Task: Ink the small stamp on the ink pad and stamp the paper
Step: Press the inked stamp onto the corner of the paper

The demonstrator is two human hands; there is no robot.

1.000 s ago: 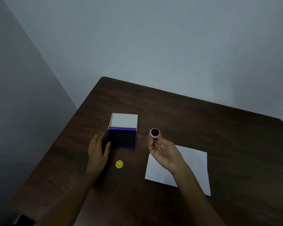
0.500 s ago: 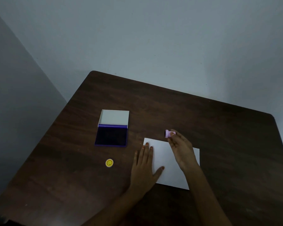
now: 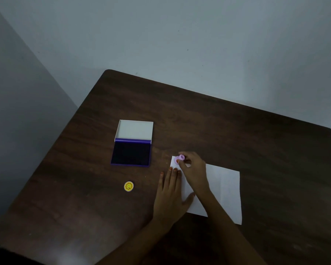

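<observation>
While the left hand (image 3: 170, 196) lies flat pinning the paper (image 3: 225, 188), the right hand (image 3: 194, 169) pinches the small stamp (image 3: 180, 158) right over its far-left corner, so straight down next

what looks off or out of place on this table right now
Nothing much stands out. The ink pad lies open and the paper lies flat; only a small yellow smiley disc sits loose, apart from them.

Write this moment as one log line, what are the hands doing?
right hand: holds stamp at paper corner | left hand: flat on paper edge | ink pad: open
</observation>
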